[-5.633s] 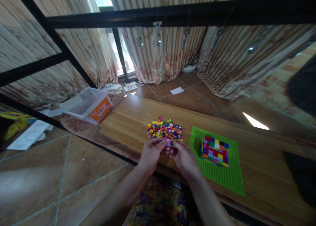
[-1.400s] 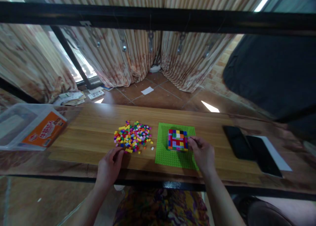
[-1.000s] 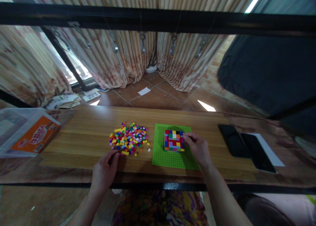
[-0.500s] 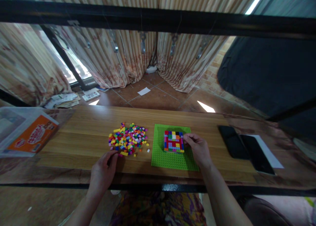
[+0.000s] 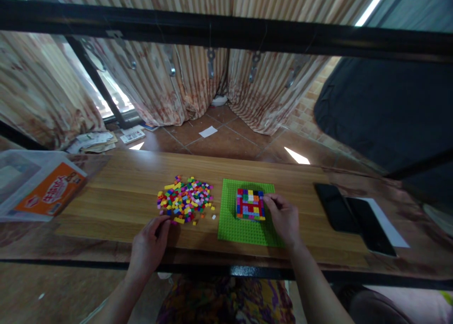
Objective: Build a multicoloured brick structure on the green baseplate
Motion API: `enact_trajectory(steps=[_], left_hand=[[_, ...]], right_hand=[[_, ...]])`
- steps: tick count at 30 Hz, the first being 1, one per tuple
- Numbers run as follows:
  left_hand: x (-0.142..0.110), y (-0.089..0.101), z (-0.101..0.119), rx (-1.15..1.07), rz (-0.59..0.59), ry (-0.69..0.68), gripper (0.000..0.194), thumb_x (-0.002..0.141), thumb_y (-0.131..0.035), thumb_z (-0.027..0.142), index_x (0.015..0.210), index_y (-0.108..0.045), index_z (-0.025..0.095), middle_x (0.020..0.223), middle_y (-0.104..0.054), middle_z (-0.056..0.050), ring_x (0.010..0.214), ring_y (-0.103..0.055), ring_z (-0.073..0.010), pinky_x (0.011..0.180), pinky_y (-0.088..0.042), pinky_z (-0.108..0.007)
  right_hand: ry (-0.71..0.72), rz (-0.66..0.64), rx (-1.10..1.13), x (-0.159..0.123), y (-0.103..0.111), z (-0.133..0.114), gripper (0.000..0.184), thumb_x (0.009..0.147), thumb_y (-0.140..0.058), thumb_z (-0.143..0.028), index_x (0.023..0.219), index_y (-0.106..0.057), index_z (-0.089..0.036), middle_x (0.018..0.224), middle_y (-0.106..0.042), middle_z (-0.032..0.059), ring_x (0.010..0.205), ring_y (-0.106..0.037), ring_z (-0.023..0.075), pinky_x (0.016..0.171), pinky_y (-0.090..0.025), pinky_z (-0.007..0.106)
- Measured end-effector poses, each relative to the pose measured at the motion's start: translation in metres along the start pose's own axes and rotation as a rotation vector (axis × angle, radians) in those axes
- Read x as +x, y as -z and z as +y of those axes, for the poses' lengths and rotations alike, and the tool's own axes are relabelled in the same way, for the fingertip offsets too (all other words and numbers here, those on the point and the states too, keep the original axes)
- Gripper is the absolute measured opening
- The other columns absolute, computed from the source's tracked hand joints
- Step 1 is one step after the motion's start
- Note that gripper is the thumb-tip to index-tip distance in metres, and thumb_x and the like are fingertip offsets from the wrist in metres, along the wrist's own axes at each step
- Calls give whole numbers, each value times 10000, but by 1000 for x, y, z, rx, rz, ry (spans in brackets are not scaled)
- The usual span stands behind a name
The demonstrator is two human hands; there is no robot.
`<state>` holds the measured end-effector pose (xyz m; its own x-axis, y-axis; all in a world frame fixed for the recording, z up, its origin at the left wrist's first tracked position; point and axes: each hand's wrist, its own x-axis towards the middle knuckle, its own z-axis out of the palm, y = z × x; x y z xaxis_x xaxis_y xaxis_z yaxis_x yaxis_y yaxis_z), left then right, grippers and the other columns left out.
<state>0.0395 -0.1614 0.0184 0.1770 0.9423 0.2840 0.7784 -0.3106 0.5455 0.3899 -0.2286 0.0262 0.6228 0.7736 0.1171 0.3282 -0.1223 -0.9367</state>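
Observation:
A square build of colourful toy bricks (image 5: 250,205) stands on a green studded baseplate (image 5: 230,229). My right hand (image 5: 285,218) is at the build's right side, thumb and forefinger pinched together against its upper right edge. Whether a small brick sits between those fingertips is too small to tell. Left of the baseplate lies a loose pile of small bricks (image 5: 187,199) in many colours. My left hand (image 5: 151,239) rests on the table at the pile's near left edge, fingers curled and tips closed beside a few bricks. What they pinch, if anything, is hidden.
A single white brick (image 5: 213,217) lies between pile and baseplate. A clear plastic box with an orange label (image 5: 53,189) stands at the far left of the wooden board (image 5: 116,196). Two dark phones (image 5: 334,206) and a white sheet (image 5: 387,225) lie on the right. A black bar (image 5: 226,29) crosses above.
The view has shifted slightly. My right fingertips stay at the build's right edge with hardly any movement. My left hand remains by the pile.

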Motion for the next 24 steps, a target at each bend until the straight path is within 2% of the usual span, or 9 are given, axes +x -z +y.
enact_trajectory(steps=[5, 11, 16, 21, 24], left_hand=[[0, 1, 2, 20, -8, 3, 339, 892, -426, 447, 909, -663, 205, 983, -736, -82, 896, -703, -233, 804, -551, -312], [0, 2, 4, 21, -4, -1, 309, 889, -436, 432, 901, -656, 215, 986, -738, -72, 885, -701, -223, 816, -547, -310], [0, 2, 4, 33, -17, -6, 343, 898, -411, 452, 906, -653, 209, 967, -735, -80, 870, -702, -227, 814, -546, -315], [0, 1, 2, 41, -18, -2, 360, 901, -402, 457, 916, -658, 205, 952, -732, -85, 878, -700, -231, 819, -543, -315], [-1, 0, 1, 40, -16, -4, 353, 901, -410, 454, 927, -659, 206, 960, -732, -80, 880, -700, -228, 818, -543, -313]], right_hand=[[134, -41, -142, -2, 6, 1, 337, 812, -597, -491, 897, -728, -192, 913, -733, 69, 835, -664, 205, 770, -514, 331], [217, -7, -228, -4, 5, 2, 322, 813, -601, -483, 896, -739, -204, 908, -741, 73, 810, -676, 210, 767, -526, 345], [44, 32, -72, -2, -1, 0, 336, 738, -672, -502, 832, -736, -185, 837, -736, 69, 763, -663, 201, 733, -529, 335], [-237, 38, 314, 6, -8, -4, 370, 555, -814, -422, 797, -703, -167, 709, -697, 22, 628, -624, 157, 613, -514, 295], [-322, 16, 446, 9, -12, -7, 394, 523, -825, -369, 839, -699, -171, 718, -689, 5, 593, -607, 136, 554, -492, 264]])
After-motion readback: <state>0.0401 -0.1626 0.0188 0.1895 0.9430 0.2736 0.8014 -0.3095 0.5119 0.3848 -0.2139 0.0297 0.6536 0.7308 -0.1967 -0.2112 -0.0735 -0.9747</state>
